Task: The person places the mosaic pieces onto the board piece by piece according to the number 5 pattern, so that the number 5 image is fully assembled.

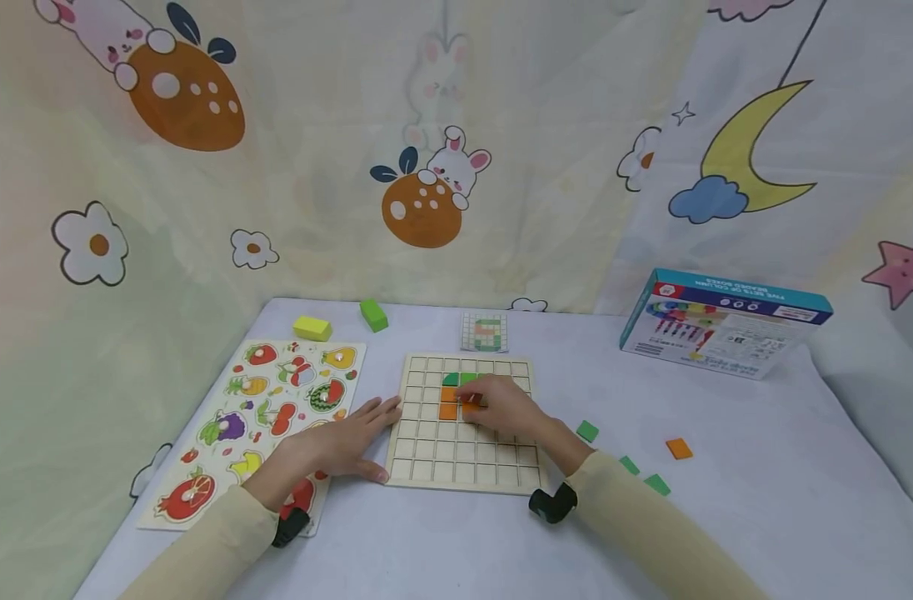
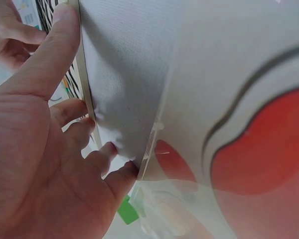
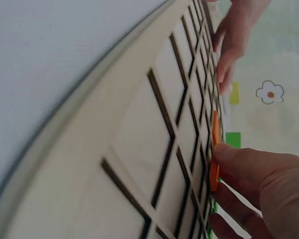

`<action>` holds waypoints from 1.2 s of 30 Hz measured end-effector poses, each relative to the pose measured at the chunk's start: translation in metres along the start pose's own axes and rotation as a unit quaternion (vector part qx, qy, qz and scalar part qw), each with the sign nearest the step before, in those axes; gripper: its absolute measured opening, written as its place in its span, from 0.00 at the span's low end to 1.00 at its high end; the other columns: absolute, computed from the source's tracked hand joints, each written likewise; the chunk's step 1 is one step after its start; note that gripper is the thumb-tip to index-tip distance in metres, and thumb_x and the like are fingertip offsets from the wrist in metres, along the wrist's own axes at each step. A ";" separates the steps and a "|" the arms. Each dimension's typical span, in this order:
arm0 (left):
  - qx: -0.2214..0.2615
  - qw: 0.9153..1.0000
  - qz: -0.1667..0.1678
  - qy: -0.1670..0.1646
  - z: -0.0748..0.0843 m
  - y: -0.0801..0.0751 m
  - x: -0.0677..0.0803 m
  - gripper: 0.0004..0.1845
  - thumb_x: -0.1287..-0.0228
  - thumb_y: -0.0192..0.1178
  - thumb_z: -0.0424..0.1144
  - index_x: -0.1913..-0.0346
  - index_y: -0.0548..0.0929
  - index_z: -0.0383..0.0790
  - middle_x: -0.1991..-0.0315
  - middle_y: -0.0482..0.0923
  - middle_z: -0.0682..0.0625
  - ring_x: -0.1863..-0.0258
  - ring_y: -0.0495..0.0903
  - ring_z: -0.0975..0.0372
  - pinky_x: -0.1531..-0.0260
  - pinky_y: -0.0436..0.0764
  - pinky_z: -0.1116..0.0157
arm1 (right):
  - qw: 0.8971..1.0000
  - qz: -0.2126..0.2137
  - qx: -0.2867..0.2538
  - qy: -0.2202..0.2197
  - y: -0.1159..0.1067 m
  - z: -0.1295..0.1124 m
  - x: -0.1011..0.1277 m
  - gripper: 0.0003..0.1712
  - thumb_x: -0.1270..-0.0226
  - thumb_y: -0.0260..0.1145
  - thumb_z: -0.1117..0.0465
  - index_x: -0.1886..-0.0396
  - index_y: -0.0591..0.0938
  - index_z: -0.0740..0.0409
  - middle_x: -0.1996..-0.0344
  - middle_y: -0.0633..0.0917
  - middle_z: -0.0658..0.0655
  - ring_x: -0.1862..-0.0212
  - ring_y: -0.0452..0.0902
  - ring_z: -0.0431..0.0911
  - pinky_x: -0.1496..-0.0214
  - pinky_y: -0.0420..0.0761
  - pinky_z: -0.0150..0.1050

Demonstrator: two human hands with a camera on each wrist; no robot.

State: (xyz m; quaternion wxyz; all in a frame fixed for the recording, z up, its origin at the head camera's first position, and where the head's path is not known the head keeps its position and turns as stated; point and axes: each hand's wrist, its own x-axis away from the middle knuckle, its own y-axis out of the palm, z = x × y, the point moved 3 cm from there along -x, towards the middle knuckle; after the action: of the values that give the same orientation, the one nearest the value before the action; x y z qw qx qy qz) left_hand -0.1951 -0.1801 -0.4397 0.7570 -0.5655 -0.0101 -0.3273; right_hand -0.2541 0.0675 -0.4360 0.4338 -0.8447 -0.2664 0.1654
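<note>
A wooden grid board [image 1: 464, 475] lies flat on the table. On it sit orange square tiles [image 1: 448, 411], a green piece with a rounded corner [image 1: 451, 380] and another green piece [image 1: 468, 378], partly behind my right hand. My right hand [image 1: 505, 408] reaches over the board's middle, and its thumb and finger pinch an orange square tile [image 3: 215, 174] at the grid. At the board's left edge, my left hand [image 1: 351, 443] rests with fingers spread and fairly straight; its thumb [image 2: 65, 45] touches the rim.
Loose green tiles [image 1: 587, 431] and an orange tile [image 1: 680, 448] lie to the right. A pattern card [image 1: 484, 332] is behind the board. A fruit puzzle board [image 1: 227, 454] lies left, with yellow [image 1: 311, 327] and green [image 1: 373, 315] blocks behind. A toy box [image 1: 719, 325] stands back right.
</note>
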 end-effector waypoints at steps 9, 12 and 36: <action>-0.012 1.000 0.001 0.005 0.002 -0.004 -0.002 0.52 0.45 0.67 0.57 0.23 0.52 0.46 0.20 0.40 0.52 0.22 0.41 0.49 0.30 0.63 0.48 | 1.000 0.012 0.017 0.003 0.002 -0.003 0.002 0.18 0.42 0.73 0.62 0.51 0.86 0.54 0.57 0.87 0.49 0.60 0.78 0.40 0.56 0.78 0.35; -0.016 1.000 0.002 0.005 0.003 -0.006 -0.002 0.51 0.45 0.67 0.57 0.23 0.52 0.46 0.20 0.40 0.52 0.22 0.41 0.49 0.30 0.63 0.49 | 1.000 0.008 0.016 0.000 0.001 -0.004 0.003 0.17 0.41 0.72 0.62 0.50 0.86 0.54 0.56 0.87 0.49 0.59 0.78 0.40 0.55 0.78 0.35; 0.001 1.000 -0.003 -0.004 0.007 -0.003 0.003 0.51 0.45 0.68 0.56 0.23 0.53 0.45 0.20 0.41 0.51 0.22 0.42 0.48 0.30 0.62 0.46 | 0.991 0.077 -0.012 0.106 -0.086 0.083 0.115 0.20 0.36 0.68 0.61 0.44 0.81 0.55 0.53 0.86 0.54 0.54 0.79 0.46 0.48 0.81 0.48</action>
State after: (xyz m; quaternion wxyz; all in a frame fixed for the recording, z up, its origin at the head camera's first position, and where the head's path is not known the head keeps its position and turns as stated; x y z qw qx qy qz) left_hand -0.1917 -0.1761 -0.4331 0.7566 -0.5660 -0.0149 -0.3271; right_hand -0.2305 0.2312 -0.4184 0.4351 -0.8806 -0.1556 0.1046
